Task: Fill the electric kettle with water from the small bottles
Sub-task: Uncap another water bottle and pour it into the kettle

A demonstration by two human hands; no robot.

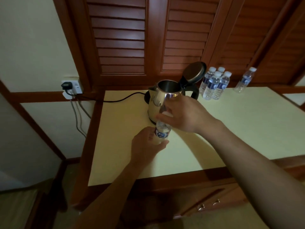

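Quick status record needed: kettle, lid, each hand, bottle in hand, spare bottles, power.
kettle: steel kettle standing on the cream table
lid: lid hinged open
left hand: left hand gripping the lower part of the held bottle
right hand: right hand at the bottle's top, on its cap
spare bottles: cluster of four plus a lone bottle, capped, behind the kettle
power: cord runs to the wall socket

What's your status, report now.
Left hand grips bottle body, right hand on its cap. Kettle lid open, nothing poured yet. Five spare bottles behind; path clear.
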